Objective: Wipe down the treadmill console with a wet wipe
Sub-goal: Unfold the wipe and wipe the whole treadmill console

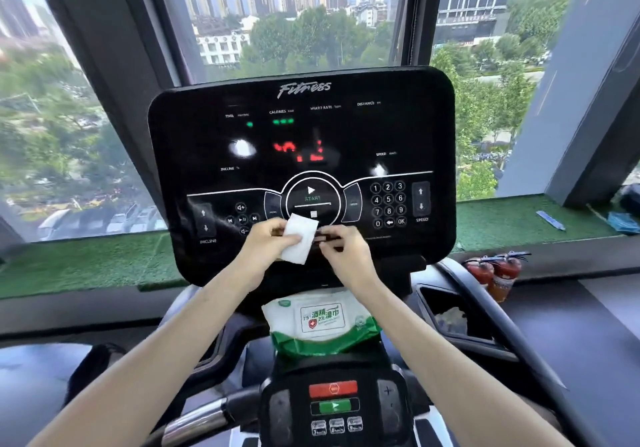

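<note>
**Wet wipe held up before lower centre of console**

The treadmill console [301, 155] is being faced, with its display lit. A wipe pack [322, 322] is being carried on the ledge beneath it. The wet wipe [298, 242] is being pinched by the left hand [266, 249] just below the start dial. The right hand [346, 252] is being held with curled fingertips at the wipe's right edge; its grip is not discernible.

Bright window [284, 20] daylight; console [301, 169] glare; edges warped.
</note>
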`<state>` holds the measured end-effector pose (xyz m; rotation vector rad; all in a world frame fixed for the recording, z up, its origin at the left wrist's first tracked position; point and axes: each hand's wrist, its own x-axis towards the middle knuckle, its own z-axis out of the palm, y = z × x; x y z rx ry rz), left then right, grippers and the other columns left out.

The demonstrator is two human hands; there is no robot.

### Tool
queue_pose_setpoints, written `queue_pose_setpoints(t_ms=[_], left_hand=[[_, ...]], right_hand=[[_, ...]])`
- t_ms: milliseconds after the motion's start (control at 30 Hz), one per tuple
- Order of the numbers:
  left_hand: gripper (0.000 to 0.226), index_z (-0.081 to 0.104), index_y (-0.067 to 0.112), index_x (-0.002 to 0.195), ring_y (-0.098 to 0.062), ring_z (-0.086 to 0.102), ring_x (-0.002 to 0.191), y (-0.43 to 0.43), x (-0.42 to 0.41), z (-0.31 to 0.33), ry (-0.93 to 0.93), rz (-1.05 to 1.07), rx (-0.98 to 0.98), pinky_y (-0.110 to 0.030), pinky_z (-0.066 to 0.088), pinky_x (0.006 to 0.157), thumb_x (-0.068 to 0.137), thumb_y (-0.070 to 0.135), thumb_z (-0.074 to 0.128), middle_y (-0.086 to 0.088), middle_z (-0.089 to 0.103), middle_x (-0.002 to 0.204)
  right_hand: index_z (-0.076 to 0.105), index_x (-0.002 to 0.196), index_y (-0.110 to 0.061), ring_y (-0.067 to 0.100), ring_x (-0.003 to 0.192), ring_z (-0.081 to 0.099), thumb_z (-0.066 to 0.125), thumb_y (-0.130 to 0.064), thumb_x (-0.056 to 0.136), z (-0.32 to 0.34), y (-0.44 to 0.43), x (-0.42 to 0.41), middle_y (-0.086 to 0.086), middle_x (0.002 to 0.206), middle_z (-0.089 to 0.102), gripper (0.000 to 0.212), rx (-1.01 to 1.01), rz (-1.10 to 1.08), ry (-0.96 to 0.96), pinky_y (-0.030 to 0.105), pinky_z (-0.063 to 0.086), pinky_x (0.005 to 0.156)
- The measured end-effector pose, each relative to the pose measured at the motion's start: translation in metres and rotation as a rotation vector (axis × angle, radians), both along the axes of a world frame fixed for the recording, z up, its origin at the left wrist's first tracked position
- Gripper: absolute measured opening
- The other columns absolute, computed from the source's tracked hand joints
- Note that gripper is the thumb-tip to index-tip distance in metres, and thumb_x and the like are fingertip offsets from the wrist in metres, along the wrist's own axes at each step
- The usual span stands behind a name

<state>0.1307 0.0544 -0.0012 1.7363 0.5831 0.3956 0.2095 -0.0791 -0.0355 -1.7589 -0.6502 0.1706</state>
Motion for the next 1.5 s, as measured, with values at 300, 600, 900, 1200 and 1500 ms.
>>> queue_pose_setpoints(t_ms=[300,600,900,1200,1500], left_hand=[[0.023,0.055,0.001,0.104,-0.023,0.052,0.087,0.113,-0.01,0.027,-0.128,0.947,0.451,-0.033,0.041,0.066,0.084,0.004,0.044,-0.016,0.052,0.114],[0.016,0.055,0.004,0.099,-0.024,0.052,0.08,0.043,0.023,-0.043,-0.272,0.261,1.154,-0.027,0.041,0.068,0.093,0.011,0.042,-0.01,0.054,0.089],[0.015,0.05,-0.002,0.103,-0.034,0.051,0.092,0.081,0.006,-0.017,-0.166,0.672,0.808,-0.035,0.042,0.073,0.091,0.0,0.042,-0.021,0.047,0.106],[0.02,0.066,0.008,0.094,-0.018,0.057,0.074,0.104,-0.028,-0.042,-0.155,0.171,1.202,-0.026,0.051,0.061,0.081,-0.006,0.062,-0.004,0.056,0.089],[0.034,0.066,0.019,0.097,-0.005,0.045,0.077,0.105,-0.038,-0.038,0.021,-0.219,1.3,-0.028,0.048,0.058,0.078,-0.009,0.06,0.003,0.052,0.094]], right_hand=[[0.055,0.123,-0.002,0.033,0.121,0.049,0.066,-0.004,0.07,-0.034,0.011,-0.01,0.022,0.14,0.041,0.054,-0.518,0.017,-0.826,0.041,0.05,0.091],[0.04,0.137,-0.004,0.03,0.131,0.036,0.06,-0.007,0.074,-0.045,0.005,-0.007,0.022,0.15,0.024,0.067,-0.55,-0.026,-0.78,0.035,0.041,0.102],[0.032,0.142,-0.006,0.032,0.138,0.027,0.057,-0.015,0.08,-0.055,0.005,-0.011,0.025,0.152,0.014,0.068,-0.592,-0.007,-0.794,0.039,0.041,0.103],[0.02,0.147,-0.014,0.028,0.144,-0.007,0.042,-0.034,0.089,-0.058,0.008,-0.013,0.018,0.154,-0.016,0.065,-0.653,0.061,-0.822,0.051,0.018,0.114],[0.026,0.144,-0.014,0.028,0.144,-0.01,0.045,-0.032,0.083,-0.058,0.008,-0.011,0.019,0.154,-0.015,0.066,-0.695,0.088,-0.878,0.054,0.021,0.112]])
